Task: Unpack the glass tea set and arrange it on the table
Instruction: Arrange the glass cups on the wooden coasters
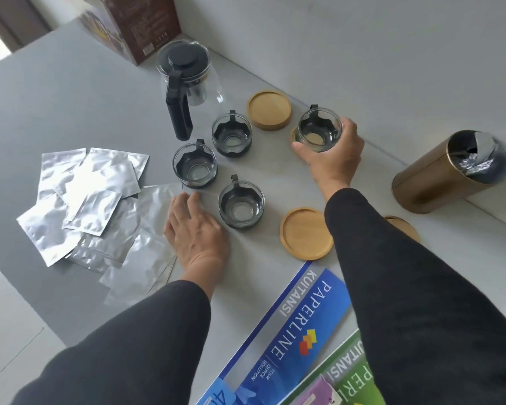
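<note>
- Right hand has its fingers and thumb wrapped round a glass cup with a dark holder; the cup is over a wooden coaster that only peeks out at the cup's left edge. Can't tell if the cup actually touches it.
- Left hand lies flat on the table, fingers straight and spread, not holding anything. Fingertips sit on a clear plastic bag, just left of the nearest cup.
- Two more cups, one in the middle and one further back, stand on the bare table, handles pointing away from the person.
- Glass teapot with black lid and black handle stands behind the cups, upright.
- One empty coaster sits just right of the far cup, another near the right forearm, and a third is mostly hidden behind that sleeve.
- Pile of silver foil sachets lies to the left.
- Bronze tin stands at the right edge, open, with foil inside.
- Brown box stands at the back; blue and green paper packs lie near the person.
</note>
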The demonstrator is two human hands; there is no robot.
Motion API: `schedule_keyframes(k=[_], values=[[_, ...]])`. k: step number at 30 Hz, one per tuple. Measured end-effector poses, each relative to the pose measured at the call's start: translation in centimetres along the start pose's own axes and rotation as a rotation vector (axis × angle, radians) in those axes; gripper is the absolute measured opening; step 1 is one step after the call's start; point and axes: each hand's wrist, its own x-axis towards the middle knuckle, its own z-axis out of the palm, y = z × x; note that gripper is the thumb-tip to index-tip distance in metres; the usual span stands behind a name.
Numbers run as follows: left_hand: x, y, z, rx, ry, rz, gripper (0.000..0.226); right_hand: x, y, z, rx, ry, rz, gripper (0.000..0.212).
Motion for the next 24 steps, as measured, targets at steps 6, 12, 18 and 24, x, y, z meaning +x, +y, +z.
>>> schedule_keyframes(k=[6, 12, 18, 24], values=[[0.1, 0.0, 0.2, 0.005, 0.019, -0.012, 0.044, 1.4, 0.7, 1.0, -0.057, -0.045, 0.019, 0.089], [0.1, 0.0, 0.2, 0.005, 0.019, -0.015, 0.044, 1.1, 1.3, 1.2, -0.072, -0.099, 0.051, 0.095], [0.1, 0.0, 0.0, -0.009, 0.003, -0.012, 0.044, -2.2, 1.0, -1.4, -0.06, -0.13, 0.052, 0.106], [-0.1, 0.0, -0.4, -0.035, -0.024, 0.006, 0.042, -9.6, 1.9, -4.4, -0.202, -0.31, -0.068, 0.102]])
